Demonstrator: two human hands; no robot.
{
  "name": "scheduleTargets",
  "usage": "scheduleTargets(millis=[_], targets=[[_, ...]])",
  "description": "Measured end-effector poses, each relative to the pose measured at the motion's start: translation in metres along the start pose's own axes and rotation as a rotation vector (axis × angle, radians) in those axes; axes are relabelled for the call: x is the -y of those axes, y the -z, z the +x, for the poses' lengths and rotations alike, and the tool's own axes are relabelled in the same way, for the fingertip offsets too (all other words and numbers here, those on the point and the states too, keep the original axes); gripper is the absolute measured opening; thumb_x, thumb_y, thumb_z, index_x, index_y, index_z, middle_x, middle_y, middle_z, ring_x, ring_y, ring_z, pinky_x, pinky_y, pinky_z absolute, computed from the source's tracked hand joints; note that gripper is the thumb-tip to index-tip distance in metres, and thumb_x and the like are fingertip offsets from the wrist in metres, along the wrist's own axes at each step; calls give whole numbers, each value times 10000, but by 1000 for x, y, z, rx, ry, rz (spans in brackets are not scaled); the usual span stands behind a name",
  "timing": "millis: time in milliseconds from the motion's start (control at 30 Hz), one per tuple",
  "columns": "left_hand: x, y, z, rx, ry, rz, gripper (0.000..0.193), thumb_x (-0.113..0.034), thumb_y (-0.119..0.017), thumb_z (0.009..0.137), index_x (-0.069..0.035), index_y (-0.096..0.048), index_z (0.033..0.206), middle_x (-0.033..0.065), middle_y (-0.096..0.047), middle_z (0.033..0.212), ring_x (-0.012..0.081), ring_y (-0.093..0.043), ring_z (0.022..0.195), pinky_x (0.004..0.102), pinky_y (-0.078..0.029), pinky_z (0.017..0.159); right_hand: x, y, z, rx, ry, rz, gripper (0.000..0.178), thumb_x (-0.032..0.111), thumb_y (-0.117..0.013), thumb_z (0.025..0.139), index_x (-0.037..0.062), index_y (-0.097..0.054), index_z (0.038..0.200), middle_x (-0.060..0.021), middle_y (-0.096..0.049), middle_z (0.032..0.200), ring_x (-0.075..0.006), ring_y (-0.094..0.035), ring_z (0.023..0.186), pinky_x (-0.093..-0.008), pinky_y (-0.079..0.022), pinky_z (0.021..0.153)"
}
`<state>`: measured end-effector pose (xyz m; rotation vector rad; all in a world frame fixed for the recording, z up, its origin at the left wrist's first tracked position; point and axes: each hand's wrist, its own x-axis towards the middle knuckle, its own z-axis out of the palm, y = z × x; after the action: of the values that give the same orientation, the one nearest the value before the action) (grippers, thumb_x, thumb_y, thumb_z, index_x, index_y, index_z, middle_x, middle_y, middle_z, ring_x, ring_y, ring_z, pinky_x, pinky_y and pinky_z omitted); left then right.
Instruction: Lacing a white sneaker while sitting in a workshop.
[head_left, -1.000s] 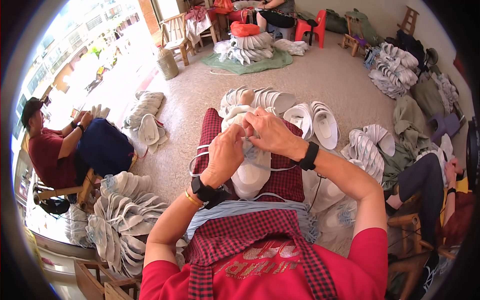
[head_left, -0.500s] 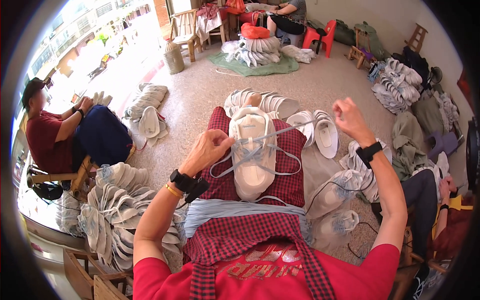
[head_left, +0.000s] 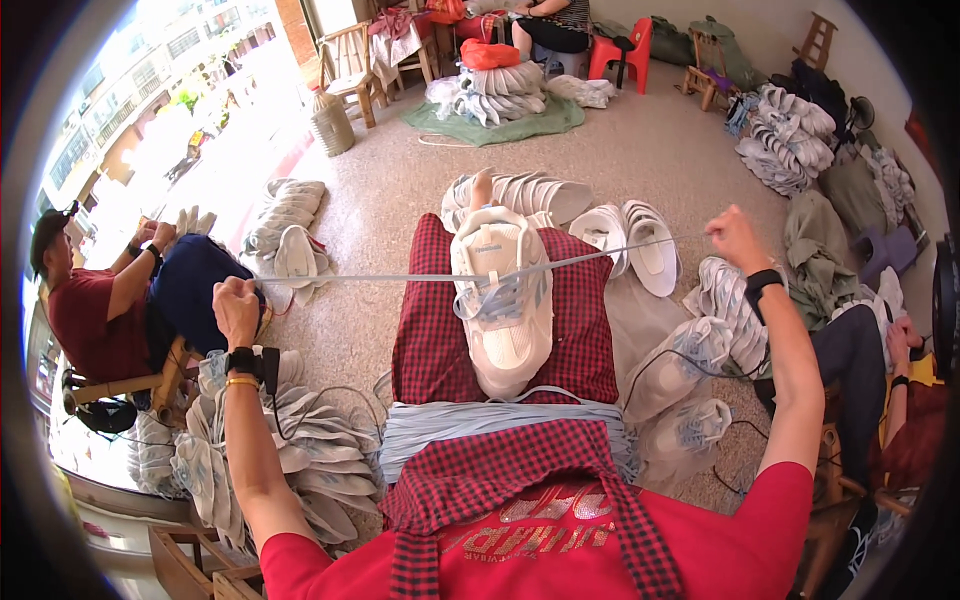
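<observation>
A cream sneaker [head_left: 505,345] sits toe toward me on my lap, over the red-and-black checked apron [head_left: 425,345]. A light grey-blue shoelace [head_left: 385,279] threads its upper part and stretches taut to both sides. Far out on the left, my left hand [head_left: 237,312] is closed on one end of the lace. Out to the right and a little higher, my right hand [head_left: 737,240] is closed on the other end. Below the sneaker, a thick bundle of pale blue laces [head_left: 500,432] lies across my lap.
White shoe uppers [head_left: 300,450] are heaped at my left, and laced shoes [head_left: 680,365] rest at my right. Beyond my knees lies a row of uppers [head_left: 545,195]. One person [head_left: 90,310] sits at the left, another [head_left: 900,420] at the right. A red chair [head_left: 625,55] stands at the back.
My left hand has moved out left from beside the sneaker, drawing the loose lace loops straight. My right hand has shifted further right and slightly down.
</observation>
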<state>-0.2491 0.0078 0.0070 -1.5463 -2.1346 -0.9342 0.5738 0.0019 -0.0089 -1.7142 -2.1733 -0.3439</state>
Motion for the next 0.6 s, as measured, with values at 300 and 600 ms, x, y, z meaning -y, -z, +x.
scheduleTargets(millis=[300,600], targets=[[-204,9,-122,337,-669,-722,313,-148,-835,740,-30,-636,951,125,-598,992,301,-590,957,414,-479,842,250,-11,51,-131,402,593,284,79,-742,740,32,-652,1005,-125,-607,961,-322,-567,974,-420,-481,885],[-252,5,-154,315,-724,-671,275,-151,-785,773,-25,-617,951,104,-524,886,287,-547,914,403,-442,814,299,-3,55,29,434,725,184,82,-756,797,16,-677,951,-110,-559,938,-282,-575,934,-399,-475,849]])
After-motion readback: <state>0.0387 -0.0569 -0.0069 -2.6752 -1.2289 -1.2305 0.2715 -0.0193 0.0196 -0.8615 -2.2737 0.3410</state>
